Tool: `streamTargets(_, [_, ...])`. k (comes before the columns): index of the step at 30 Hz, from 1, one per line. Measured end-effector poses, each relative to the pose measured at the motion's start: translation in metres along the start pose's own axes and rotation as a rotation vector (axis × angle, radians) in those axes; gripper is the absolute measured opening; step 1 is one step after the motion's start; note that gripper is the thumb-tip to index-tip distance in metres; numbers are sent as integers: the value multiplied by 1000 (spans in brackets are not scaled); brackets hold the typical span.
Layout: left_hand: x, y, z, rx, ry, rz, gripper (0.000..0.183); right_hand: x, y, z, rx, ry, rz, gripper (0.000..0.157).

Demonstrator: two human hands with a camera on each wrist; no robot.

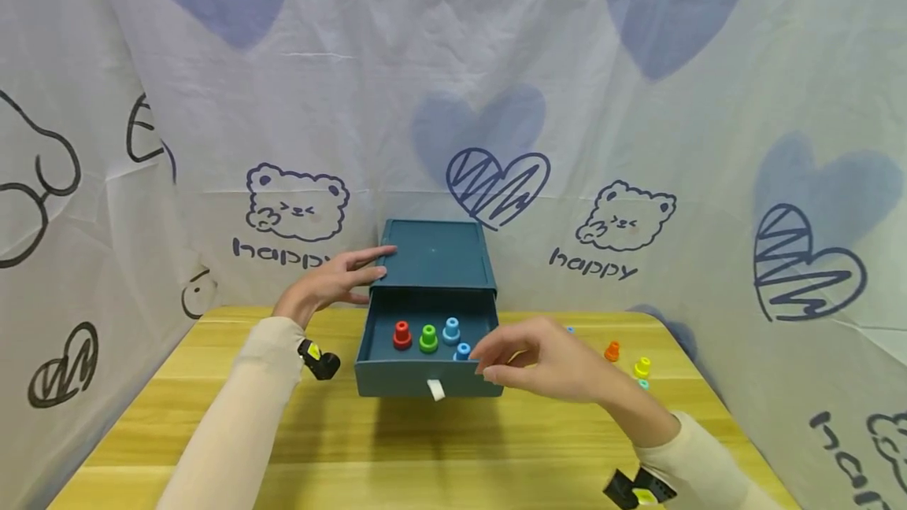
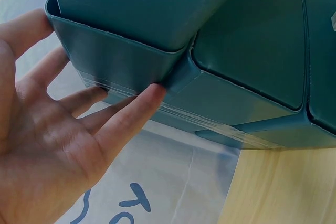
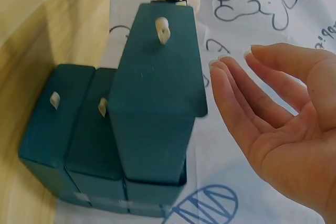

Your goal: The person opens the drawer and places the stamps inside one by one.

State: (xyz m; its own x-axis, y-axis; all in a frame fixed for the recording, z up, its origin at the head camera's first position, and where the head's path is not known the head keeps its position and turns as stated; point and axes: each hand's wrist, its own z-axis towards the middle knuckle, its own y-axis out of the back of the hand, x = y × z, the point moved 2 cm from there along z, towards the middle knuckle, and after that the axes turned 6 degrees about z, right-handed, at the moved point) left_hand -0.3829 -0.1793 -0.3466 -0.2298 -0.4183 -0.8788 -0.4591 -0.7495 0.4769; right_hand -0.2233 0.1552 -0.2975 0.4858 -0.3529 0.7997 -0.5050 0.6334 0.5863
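Note:
A dark teal drawer cabinet [image 1: 434, 254] stands on the table with its top drawer [image 1: 393, 378] pulled out. Inside the drawer are a red stepped peg [image 1: 402, 335], a green peg [image 1: 428, 338], a light blue peg [image 1: 451, 330] and a blue peg [image 1: 463, 351], the last partly hidden by the front wall. My left hand [image 1: 333, 282] rests against the cabinet's left side, fingers spread; the left wrist view shows fingertips touching the casing [image 2: 115, 56]. Over the drawer's right front corner hovers my right hand [image 1: 546, 360], fingers loosely bent. The right wrist view shows nothing between its fingers.
To the right on the wooden table [image 1: 312, 447] stand an orange peg [image 1: 612, 350], a yellow peg [image 1: 642, 367] and a teal one [image 1: 643, 385]. A blue piece [image 1: 570, 330] peeks out behind my right hand. A white tab [image 1: 435, 389] hangs from the drawer front. Printed cloth [image 1: 397, 46] hangs behind.

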Motion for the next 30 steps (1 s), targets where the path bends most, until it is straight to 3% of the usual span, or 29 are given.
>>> streamTargets(11, [1, 0, 1, -3, -1, 5, 64, -7, -30, 2, 5, 62, 21, 23])
streamTargets(18, [1, 0, 2, 1, -1, -3, 64, -12, -47, 3, -64, 64, -53, 23])
streamTargets(30, [1, 0, 1, 4, 1, 7, 64, -24, -69, 12, -141, 64, -50, 25])
